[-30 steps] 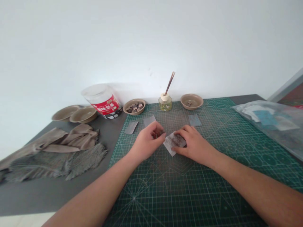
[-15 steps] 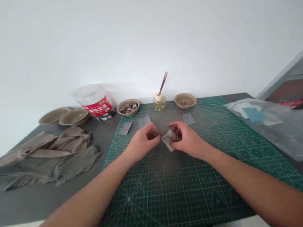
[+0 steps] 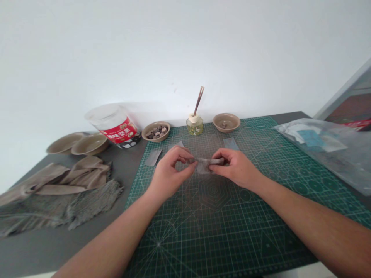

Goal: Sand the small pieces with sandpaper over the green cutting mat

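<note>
A small greyish, see-through pouch (image 3: 203, 166) is stretched between my two hands above the green cutting mat (image 3: 220, 227). My left hand (image 3: 173, 170) pinches its left end between thumb and fingers. On the right side my right hand (image 3: 233, 166) grips the other end, fingers closed. Whatever the pouch contains is too blurred to tell. Flat grey pouches lie behind and beside my left hand, one at the left (image 3: 153, 158) and one partly covered (image 3: 177, 145). A bluish pouch (image 3: 231, 143) rests behind my right hand.
Along the wall stand a bowl of brown pieces (image 3: 156, 138), a reed diffuser (image 3: 194, 126) and a bowl with a few pieces (image 3: 227, 127). At left are a clear tub (image 3: 120, 129), two bowls (image 3: 90, 145) and crumpled cloth (image 3: 87, 173). A plastic bag (image 3: 333, 154) lies at right.
The pouch between my hands has gone from hanging at a slant to being held nearly level, its top edge pulled straight. My left hand has turned slightly and shifted left.
</note>
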Motion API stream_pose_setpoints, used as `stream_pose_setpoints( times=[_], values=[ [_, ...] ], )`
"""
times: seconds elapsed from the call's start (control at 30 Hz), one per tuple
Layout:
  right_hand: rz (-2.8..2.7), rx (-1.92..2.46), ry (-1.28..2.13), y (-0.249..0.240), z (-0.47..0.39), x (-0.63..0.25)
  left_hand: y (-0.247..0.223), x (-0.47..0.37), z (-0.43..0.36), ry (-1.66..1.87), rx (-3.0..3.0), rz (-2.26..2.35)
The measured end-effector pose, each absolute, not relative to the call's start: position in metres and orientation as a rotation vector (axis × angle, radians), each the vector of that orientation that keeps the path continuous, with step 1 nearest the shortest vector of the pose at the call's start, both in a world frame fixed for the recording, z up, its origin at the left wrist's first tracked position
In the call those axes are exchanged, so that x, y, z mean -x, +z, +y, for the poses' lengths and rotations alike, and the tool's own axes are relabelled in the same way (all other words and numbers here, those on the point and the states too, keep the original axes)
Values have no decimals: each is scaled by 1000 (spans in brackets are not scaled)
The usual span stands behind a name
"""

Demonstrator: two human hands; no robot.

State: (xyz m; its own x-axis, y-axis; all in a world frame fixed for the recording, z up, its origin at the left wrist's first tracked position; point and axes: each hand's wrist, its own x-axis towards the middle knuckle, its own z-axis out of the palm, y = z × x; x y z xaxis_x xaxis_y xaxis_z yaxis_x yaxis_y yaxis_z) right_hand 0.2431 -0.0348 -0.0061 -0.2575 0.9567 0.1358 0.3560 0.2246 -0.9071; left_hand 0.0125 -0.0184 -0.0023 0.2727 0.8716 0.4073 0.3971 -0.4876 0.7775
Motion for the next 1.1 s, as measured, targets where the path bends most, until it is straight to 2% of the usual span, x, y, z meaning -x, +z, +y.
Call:
stream_pose_setpoints(
  times=[0.1,0.2,0.33,0.9,1.1],
  values=[
    [-1733,1233,803,-1,-35,-247,2,-11,-17,1010,-2041,1329],
    [-1779,1306,771,-2,-33,-248,2,-12,-17,784,-2089,1345],
    [-1757,1394,692,-8,-31,-246,0,-13,-18,674,-2150,1312],
    [-1744,1401,694,-11,-30,-243,0,-13,-18,618,-2121,1284],
    [-1624,1229,928,-1,-34,-241,-1,-14,-20,694,-2025,1272]
  ],
)
